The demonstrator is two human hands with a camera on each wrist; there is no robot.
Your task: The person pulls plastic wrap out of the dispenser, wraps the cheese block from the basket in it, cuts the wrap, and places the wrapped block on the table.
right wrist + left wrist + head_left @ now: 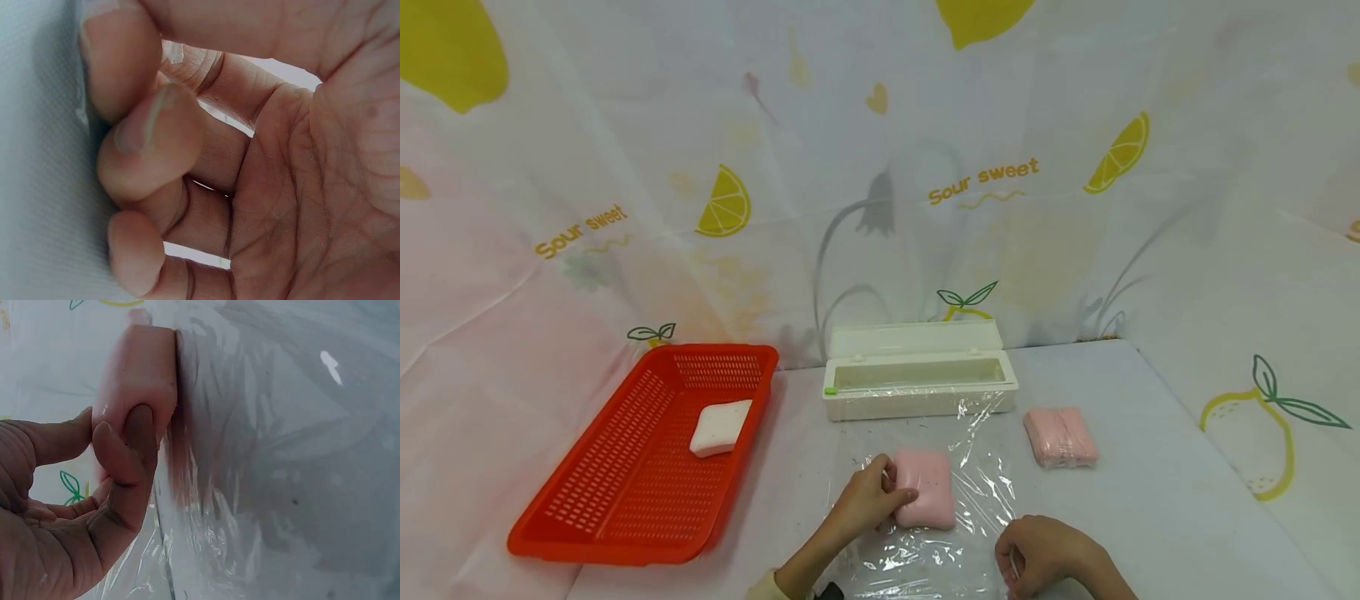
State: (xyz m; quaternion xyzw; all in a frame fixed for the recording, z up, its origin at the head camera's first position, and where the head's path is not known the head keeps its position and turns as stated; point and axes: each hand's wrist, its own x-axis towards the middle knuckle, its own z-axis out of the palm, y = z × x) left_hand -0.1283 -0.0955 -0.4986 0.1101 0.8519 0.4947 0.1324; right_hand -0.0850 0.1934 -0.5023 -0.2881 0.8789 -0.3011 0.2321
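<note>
On a sheet of clear cling film [966, 550] lies a pink rounded square block [928, 490]. My left hand [871, 497] pinches the block's left side; the left wrist view shows thumb and fingers [122, 481] curled against its edges. Down at the film's right edge, near the front, is my right hand [1047, 552]. Its fingers [150, 147] are curled, with the fingertips close on the white table and a strip of film at the thumb tip. The film runs back to a white dispenser box [917, 406] with its lid raised.
At the left stands a red plastic basket [718, 533] with a white block [721, 427] inside. A pink block wrapped in film [1062, 437] sits on the table [1180, 500] at the right. Behind rises a lemon-printed curtain [820, 125].
</note>
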